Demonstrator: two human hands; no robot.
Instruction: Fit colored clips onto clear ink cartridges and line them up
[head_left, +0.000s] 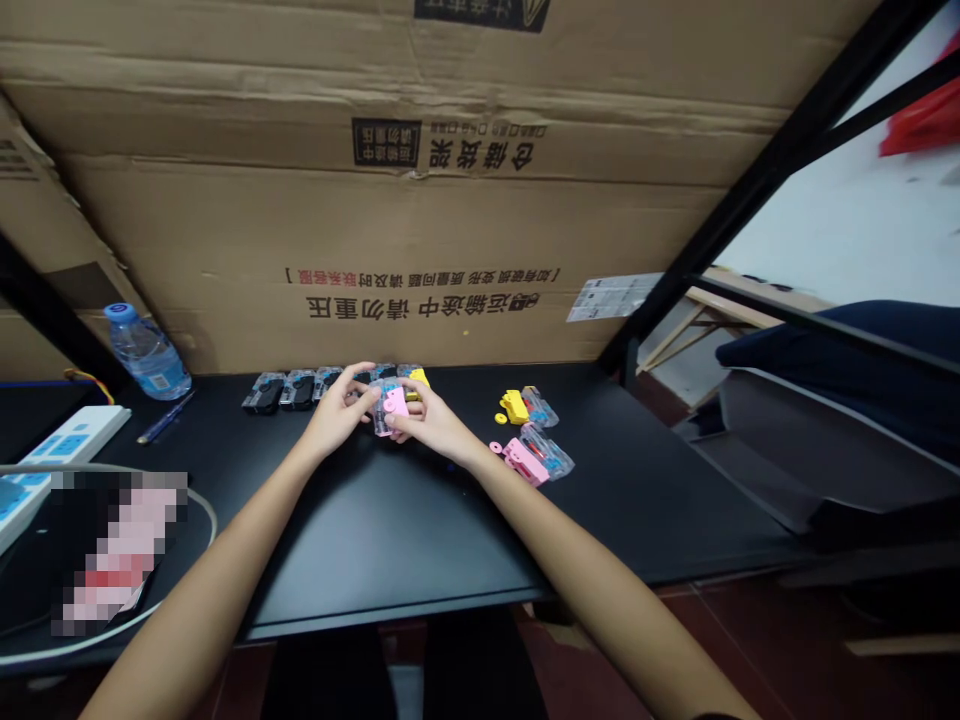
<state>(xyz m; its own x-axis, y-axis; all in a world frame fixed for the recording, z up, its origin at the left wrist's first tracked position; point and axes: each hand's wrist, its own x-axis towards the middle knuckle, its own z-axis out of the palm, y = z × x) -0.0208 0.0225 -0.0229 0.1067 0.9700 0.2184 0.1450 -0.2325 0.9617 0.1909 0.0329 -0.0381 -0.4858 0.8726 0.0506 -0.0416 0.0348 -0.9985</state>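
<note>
My left hand (339, 408) and my right hand (429, 420) are together over the black table, fingers closed round a small pink-and-clear plastic piece (390, 405). It has a round pink disc on its face and a see-through case with blue inside; its exact kind I cannot tell. Behind my hands runs a row of small black-and-clear plastic pieces (298, 390), with a yellow one (417, 378) at its right end, partly hidden by my fingers. Right of my right hand lie separate parts: a yellow part (514, 406), a clear case (540, 408), a pink part (527, 462) and another clear case (553, 452).
A water bottle (150, 350) and a pen (166, 418) are at the left, near a white power strip (71, 440) and a looping cable. A blurred-out item (120, 555) lies at front left. Cardboard (420, 225) walls the back; a black metal frame (750, 190) slants at right.
</note>
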